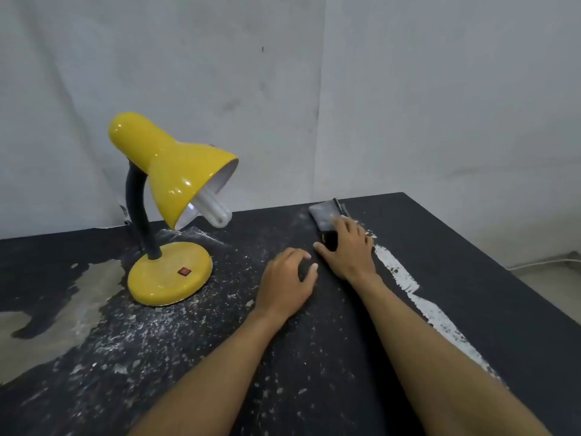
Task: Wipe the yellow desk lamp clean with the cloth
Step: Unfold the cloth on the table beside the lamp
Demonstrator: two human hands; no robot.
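The yellow desk lamp (176, 171) stands at the left of the black table (471, 247), on a round yellow base (163, 278) with a red switch (184, 271). Its shade tilts down to the right and a white bulb (213, 212) sticks out of it. A dark grey folded cloth (322, 214) lies near the table's far edge, to the right of the lamp. My right hand (349, 247) lies over the cloth's near end, thumb on one side and fingers on top. My left hand (286, 281) rests on the table between lamp and cloth, fingers loosely curled, holding nothing.
White dust and flakes (141, 325) cover the table around the lamp base. A worn pale patch (63, 309) marks the left side, and a white streak (405, 278) runs along the right. A grey wall stands close behind. A white cable (540, 262) lies on the floor at far right.
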